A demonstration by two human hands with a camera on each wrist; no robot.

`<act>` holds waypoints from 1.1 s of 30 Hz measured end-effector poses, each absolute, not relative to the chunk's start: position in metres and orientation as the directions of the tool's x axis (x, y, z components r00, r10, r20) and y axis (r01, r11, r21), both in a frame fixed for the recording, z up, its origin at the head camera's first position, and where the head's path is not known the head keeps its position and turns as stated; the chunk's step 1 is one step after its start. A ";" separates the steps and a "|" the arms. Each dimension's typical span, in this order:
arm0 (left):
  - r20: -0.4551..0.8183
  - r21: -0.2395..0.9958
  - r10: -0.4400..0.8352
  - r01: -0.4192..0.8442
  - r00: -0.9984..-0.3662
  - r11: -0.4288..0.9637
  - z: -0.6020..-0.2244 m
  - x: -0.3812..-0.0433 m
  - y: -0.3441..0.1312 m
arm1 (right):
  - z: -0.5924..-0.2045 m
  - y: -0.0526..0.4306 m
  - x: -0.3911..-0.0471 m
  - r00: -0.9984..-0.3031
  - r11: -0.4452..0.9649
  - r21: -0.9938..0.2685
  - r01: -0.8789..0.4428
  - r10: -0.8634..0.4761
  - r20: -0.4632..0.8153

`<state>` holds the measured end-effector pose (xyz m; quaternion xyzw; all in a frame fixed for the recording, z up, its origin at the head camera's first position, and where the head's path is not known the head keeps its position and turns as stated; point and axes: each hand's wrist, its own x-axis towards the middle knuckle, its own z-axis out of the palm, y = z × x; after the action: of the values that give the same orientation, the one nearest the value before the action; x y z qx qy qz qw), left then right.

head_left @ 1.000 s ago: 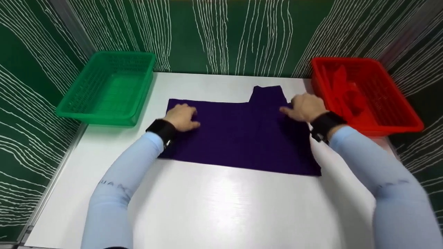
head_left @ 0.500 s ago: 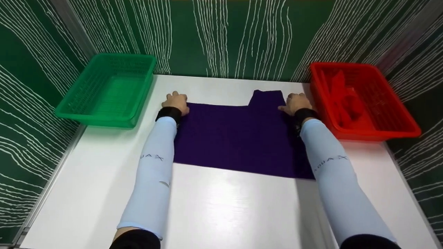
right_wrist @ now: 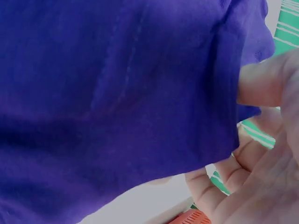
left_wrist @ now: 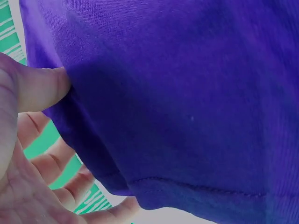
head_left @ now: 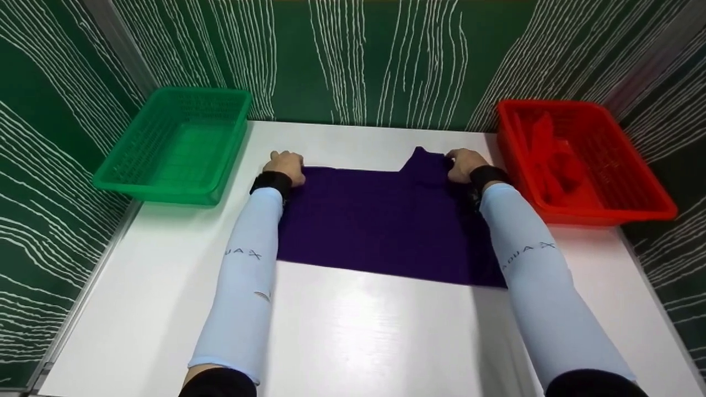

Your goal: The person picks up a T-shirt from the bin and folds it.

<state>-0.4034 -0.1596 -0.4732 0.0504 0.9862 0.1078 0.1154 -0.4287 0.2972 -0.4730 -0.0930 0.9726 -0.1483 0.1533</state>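
Note:
A dark purple T-shirt (head_left: 375, 220) lies folded on the white table, its sleeve (head_left: 423, 160) jutting from the far edge towards the right. My left hand (head_left: 285, 167) pinches its far left corner; in the left wrist view the thumb (left_wrist: 44, 88) lies on the cloth and the other fingers reach beneath a stitched hem. At the far right, beside the sleeve, my right hand (head_left: 466, 164) pinches the edge. The right wrist view has the thumb (right_wrist: 261, 84) against the cloth's edge with curled fingers below, and stitching crosses the fabric.
A green plastic basket (head_left: 157, 193) stands at the back left. At the back right, close to my right hand, is a red basket (head_left: 606, 215) with red items (head_left: 551, 160) in it. A green wall with white lines (head_left: 375, 66) closes off the table's far side.
My left hand has gone from above the shirt's left part to its far left corner. My right hand has closed on the far right edge, and the sleeve there has bunched slightly.

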 end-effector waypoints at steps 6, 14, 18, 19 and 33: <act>-0.213 0.281 0.145 0.082 -0.966 0.956 -0.475 -0.404 -0.162 | -0.470 0.294 -0.426 -0.923 0.918 -0.396 -0.021 -0.170 -0.345; -0.202 0.305 0.197 0.130 -0.959 0.944 -0.472 -0.405 -0.160 | -0.481 0.282 -0.423 -0.979 0.825 -0.561 0.060 -0.061 -0.196; -0.181 0.305 0.233 0.171 -0.955 0.937 -0.466 -0.405 -0.161 | -0.485 0.283 -0.417 -0.997 0.717 -0.694 0.064 0.011 -0.080; -0.178 0.305 0.242 0.181 -0.954 0.935 -0.463 -0.404 -0.162 | -0.485 0.284 -0.416 -0.997 0.683 -0.727 0.064 0.021 -0.068; -0.126 0.311 0.353 0.301 -0.927 0.901 -0.431 -0.395 -0.182 | -0.448 0.293 -0.413 -0.999 0.400 -0.916 -0.039 -0.019 0.035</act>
<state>-0.3945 -0.1816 -0.4315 0.1684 0.9709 0.1447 0.0900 -0.4125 0.2932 -0.4484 -0.0173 0.8366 -0.5475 -0.0094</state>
